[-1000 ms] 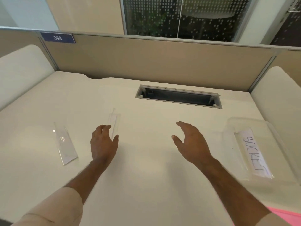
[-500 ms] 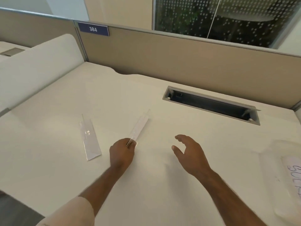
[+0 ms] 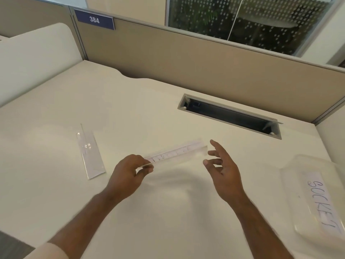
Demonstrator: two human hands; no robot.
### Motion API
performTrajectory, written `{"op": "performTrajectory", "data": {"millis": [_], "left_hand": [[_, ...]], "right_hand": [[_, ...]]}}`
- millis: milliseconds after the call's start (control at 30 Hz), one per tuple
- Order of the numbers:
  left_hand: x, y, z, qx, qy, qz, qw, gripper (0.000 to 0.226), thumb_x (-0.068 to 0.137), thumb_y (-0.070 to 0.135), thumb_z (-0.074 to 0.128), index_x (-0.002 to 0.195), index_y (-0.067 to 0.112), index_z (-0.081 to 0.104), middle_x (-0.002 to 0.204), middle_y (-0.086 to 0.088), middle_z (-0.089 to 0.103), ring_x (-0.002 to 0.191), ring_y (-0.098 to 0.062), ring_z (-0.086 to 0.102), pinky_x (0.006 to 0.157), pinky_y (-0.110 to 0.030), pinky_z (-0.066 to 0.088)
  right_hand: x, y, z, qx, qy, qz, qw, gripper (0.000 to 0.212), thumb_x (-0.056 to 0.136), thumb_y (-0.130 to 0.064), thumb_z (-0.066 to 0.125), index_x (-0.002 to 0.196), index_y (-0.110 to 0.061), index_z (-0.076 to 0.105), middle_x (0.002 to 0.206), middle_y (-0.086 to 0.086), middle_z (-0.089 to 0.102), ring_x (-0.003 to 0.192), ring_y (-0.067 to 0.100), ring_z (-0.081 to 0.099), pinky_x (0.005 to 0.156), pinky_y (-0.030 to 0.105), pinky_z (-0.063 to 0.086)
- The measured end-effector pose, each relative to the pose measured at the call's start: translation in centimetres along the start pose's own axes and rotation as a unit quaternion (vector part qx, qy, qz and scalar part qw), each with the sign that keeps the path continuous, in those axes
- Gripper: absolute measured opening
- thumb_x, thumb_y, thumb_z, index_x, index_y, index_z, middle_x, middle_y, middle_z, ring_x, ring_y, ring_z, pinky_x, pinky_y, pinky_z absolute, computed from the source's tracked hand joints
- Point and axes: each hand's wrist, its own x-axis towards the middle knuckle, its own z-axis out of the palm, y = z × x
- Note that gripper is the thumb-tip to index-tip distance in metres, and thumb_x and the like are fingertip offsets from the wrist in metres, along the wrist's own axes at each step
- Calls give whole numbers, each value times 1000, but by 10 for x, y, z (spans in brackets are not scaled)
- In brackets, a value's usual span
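My left hand (image 3: 128, 174) pinches the near end of a clear plastic ruler (image 3: 177, 151) and holds it just above the white desk (image 3: 149, 113), its far end pointing right. My right hand (image 3: 223, 170) hovers with fingers spread just beside the ruler's right end and does not touch it. A clear plastic sleeve (image 3: 90, 153) lies flat on the desk to the left of my left hand.
A clear plastic box (image 3: 317, 199) with a paper label reading SOCKET sits at the right. An open cable slot (image 3: 229, 115) is set into the desk at the back. Beige partition panels (image 3: 186, 58) close off the rear; a white divider (image 3: 33, 58) stands at the left.
My left hand picked the ruler up from the desk and swung its far end toward the right. My right hand rose and moved toward that end. The camera view shifted left.
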Motion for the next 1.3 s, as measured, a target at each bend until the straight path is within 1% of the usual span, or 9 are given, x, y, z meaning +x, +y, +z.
{"op": "performTrajectory", "data": {"millis": [167,267,367,467,633,800,1033,1100,1300], "left_hand": [[-4,7,-6,-9,-27,38,999,11,86,13,77,87,23,77,82,18,70,91,-6,60,81,-21,46],[-6,11,-8,0,-10,39,999,12,85,15,78,91,26,77,85,18,70,93,-4,59,78,-15,45],[-9,20,-7,37,19,48,998,16,83,21,80,97,27,76,87,22,67,88,-4,57,80,-28,50],[-11,35,-4,46,35,86,995,29,81,33,80,108,31,71,98,21,64,92,-4,58,84,-32,51],[-8,51,-6,-98,68,37,992,73,68,54,84,133,36,55,128,17,53,116,-6,56,96,-9,39],[-22,47,-10,-185,-34,-16,982,96,59,48,90,143,37,44,143,21,51,126,-1,53,103,-18,40],[-36,59,-15,-474,-140,-202,846,82,70,59,79,138,20,56,129,-14,67,103,-34,71,84,-36,58],[-38,62,-15,-475,-170,-190,842,56,77,46,78,126,21,68,123,-17,70,92,-30,71,79,-33,58],[-37,61,-16,-504,-151,-135,840,64,68,28,90,128,21,66,119,-12,72,98,-27,69,88,-30,55]], "right_hand": [[-12,2,-8,18,43,-9,999,19,90,-12,67,94,-30,71,97,-8,70,83,10,64,75,29,52],[-20,2,-12,28,44,-9,999,15,89,-7,67,92,-21,73,95,-4,71,85,12,65,75,32,52],[-26,-1,-13,22,63,-28,997,13,89,-4,65,92,-14,73,93,2,69,84,19,66,74,37,54],[-31,-7,-13,30,91,-34,995,16,90,-5,65,93,-19,73,92,4,66,74,24,68,66,27,54],[-42,-11,-18,72,119,13,990,18,90,-10,67,88,-26,73,90,4,69,55,16,68,57,13,50],[-56,-14,-33,126,134,17,983,18,89,-6,66,89,-21,75,90,-1,73,57,17,69,58,16,53],[-73,-13,-45,150,146,-27,977,19,89,-2,64,89,-18,74,91,0,71,67,21,72,61,23,57],[-76,-11,-47,170,137,-30,975,20,89,1,63,88,-16,74,91,3,71,73,24,73,65,28,59],[-82,-6,-59,253,56,17,966,23,87,3,62,104,-9,72,102,16,72,93,34,71,81,39,59]]}}
